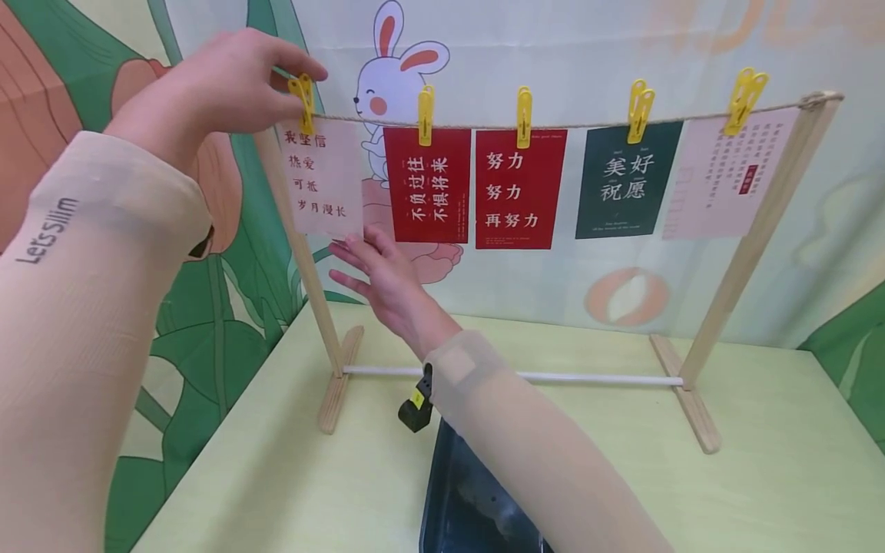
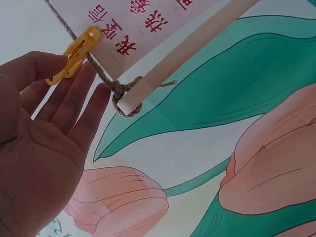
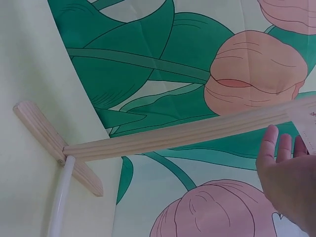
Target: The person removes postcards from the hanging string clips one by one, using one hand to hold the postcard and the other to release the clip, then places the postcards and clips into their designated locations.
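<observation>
A yellow plastic clip fastens a pale pink card to the twine line at its left end. My left hand is around this clip, thumb beside it and forefinger stretched past its top. In the left wrist view, the thumb tip meets the clip's handle, and the straight fingers reach behind it. At the card's lower right corner is my right hand, fingers spread and palm turned partly up. The right wrist view shows those fingers by the wooden post and the card's edge.
Several more clips hold two red cards, a dark green card and another pink card. Wooden posts on feet, joined by a white rod, carry the line. A dark tray lies beneath my right forearm.
</observation>
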{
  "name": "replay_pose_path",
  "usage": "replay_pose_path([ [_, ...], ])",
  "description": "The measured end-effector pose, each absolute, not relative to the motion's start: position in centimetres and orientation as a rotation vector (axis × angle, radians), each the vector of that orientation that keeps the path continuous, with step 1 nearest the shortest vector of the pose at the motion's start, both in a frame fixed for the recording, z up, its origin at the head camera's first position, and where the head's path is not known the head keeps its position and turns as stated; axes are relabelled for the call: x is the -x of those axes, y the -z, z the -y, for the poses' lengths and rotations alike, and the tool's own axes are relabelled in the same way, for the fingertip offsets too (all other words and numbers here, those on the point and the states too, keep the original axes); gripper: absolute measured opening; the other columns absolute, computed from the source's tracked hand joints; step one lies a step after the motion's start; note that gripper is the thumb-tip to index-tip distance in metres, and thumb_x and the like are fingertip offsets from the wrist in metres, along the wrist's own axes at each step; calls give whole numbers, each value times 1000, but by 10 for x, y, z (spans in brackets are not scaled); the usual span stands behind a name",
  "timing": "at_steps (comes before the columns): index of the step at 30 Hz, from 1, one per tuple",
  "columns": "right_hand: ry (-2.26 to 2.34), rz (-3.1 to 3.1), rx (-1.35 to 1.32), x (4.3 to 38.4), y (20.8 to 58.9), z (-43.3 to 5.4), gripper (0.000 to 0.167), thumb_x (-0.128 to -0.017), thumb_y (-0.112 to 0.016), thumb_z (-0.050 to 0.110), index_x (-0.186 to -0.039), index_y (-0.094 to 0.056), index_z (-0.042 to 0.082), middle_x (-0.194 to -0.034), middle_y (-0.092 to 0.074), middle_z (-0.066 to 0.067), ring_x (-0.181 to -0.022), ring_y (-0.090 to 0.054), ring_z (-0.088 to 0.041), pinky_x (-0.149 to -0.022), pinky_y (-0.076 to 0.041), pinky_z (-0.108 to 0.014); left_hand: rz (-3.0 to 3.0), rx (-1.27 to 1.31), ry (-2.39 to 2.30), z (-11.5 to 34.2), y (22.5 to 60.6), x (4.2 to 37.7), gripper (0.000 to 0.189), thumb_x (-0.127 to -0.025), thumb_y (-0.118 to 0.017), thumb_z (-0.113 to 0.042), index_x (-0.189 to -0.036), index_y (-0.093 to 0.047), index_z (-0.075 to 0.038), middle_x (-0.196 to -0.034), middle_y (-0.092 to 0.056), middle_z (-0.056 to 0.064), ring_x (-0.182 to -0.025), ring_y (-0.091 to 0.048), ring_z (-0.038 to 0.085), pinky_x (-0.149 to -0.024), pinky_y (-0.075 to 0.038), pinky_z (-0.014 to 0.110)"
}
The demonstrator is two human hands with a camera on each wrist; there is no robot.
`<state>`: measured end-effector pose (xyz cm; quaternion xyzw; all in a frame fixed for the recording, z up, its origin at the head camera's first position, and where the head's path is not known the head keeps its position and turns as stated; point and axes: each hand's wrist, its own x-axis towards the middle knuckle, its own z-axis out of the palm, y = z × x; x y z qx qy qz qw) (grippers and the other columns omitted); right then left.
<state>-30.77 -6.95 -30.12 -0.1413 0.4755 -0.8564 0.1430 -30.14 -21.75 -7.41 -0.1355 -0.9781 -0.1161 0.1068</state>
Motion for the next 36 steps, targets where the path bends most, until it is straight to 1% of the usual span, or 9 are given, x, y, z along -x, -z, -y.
replay_pose_path([
  [5, 2458, -1397, 385, 307, 302, 69, 35, -112, -58, 20, -146, -62, 15, -136, -70, -5, -129, -66, -23, -114, -49, -51, 2899, 398, 368, 221, 74, 302, 51, -113, -47, -14, -163, -45, -13, -152, -47, 29, -133, -48, 46, -107, -53, 60],
  [7, 2461, -1402, 386, 307, 302, 69, 34, -112, -58, 20, -144, -64, 14, -136, -71, -6, -130, -66, -26, -114, -50, -51, 2903, 399, 369, 222, 73, 302, 50, -113, -47, -14, -163, -45, -14, -152, -47, 29, -134, -47, 44, -106, -54, 59],
  [12, 2468, -1430, 395, 307, 301, 68, 32, -111, -58, 20, -142, -65, 13, -135, -72, -10, -131, -67, -31, -112, -52, -49, 2881, 405, 392, 223, 73, 302, 49, -113, -50, -14, -162, -48, -13, -153, -49, 27, -133, -49, 44, -109, -52, 58],
  [16, 2464, -1463, 402, 307, 301, 66, 31, -111, -59, 20, -140, -67, 13, -132, -73, -9, -125, -71, -29, -110, -54, -46, 2859, 401, 423, 224, 73, 300, 47, -113, -52, -15, -160, -51, -14, -153, -51, 24, -132, -50, 42, -109, -53, 54],
  [23, 2463, -1511, 420, 307, 302, 64, 30, -111, -60, 20, -139, -68, 13, -134, -73, -13, -123, -72, -29, -109, -55, -45, 2826, 389, 491, 224, 75, 299, 45, -112, -55, -16, -157, -55, -14, -153, -55, 21, -133, -52, 40, -111, -52, 54],
  [25, 2467, -1513, 417, 307, 302, 63, 30, -111, -60, 21, -139, -68, 13, -135, -72, -14, -123, -72, -30, -108, -55, -45, 2808, 383, 532, 225, 76, 299, 45, -111, -58, -17, -155, -57, -14, -152, -57, 19, -131, -54, 39, -111, -52, 50],
  [30, 2467, -1530, 422, 307, 303, 58, 32, -111, -61, 20, -140, -69, 12, -133, -74, -13, -122, -73, -29, -109, -54, -45, 2768, 354, 645, 226, 76, 298, 43, -110, -61, -21, -152, -61, -16, -148, -63, 13, -126, -57, 32, -108, -54, 33],
  [32, 2460, -1541, 428, 307, 304, 56, 32, -111, -60, 20, -141, -68, 11, -133, -73, -14, -122, -72, -29, -110, -54, -46, 2761, 339, 679, 227, 76, 298, 42, -110, -60, -22, -152, -62, -19, -148, -64, 12, -125, -56, 28, -107, -54, 29],
  [36, 2441, -1570, 429, 309, 308, 51, 33, -111, -60, 21, -142, -68, 11, -134, -73, -14, -123, -72, -27, -109, -54, -44, 2729, 327, 760, 229, 75, 297, 41, -110, -62, -23, -150, -64, -20, -148, -65, 11, -123, -55, 22, -108, -53, 27],
])
